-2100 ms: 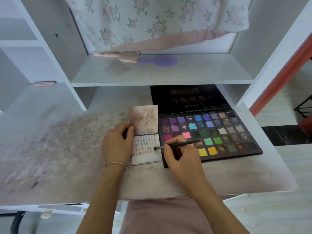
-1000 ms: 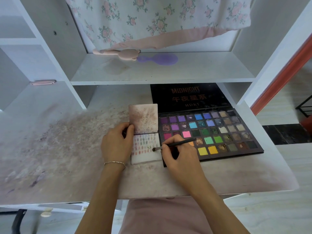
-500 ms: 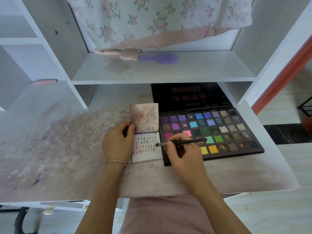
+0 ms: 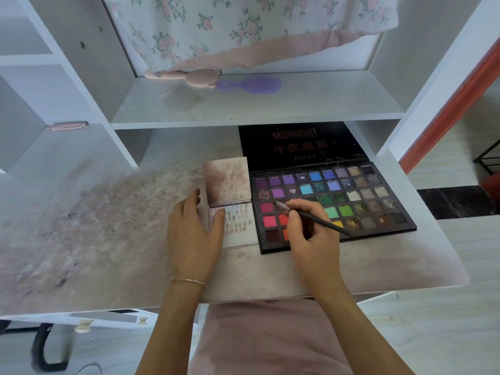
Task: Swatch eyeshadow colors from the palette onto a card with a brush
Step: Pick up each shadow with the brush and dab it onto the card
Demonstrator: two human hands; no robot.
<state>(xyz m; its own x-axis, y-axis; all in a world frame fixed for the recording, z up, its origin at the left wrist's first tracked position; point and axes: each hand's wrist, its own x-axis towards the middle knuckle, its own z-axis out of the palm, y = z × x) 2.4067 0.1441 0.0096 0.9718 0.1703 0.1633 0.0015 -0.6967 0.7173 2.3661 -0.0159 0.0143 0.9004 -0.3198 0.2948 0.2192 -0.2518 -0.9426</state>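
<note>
Midway, we judged | card (image 4: 239, 234) beside palette (image 4: 378, 209), several swatch rows done, lower part bare | our left hand (image 4: 193, 234) pressed it with relaxed fingers | our right hand (image 4: 311, 234) pinched brush (image 4: 313, 219), tip over a pink pan | more colours left

We see a white shelf (image 4: 270, 104) holding a pink bear-shaped brush (image 4: 186, 76) touching a purple brush (image 4: 254, 84). Floral fabric (image 4: 230, 25) hangs above. A pink flat item (image 4: 66, 126) sits on the left ledge. The stained desk (image 4: 94, 226) shows 2 knobs (image 4: 84, 325) below.
</note>
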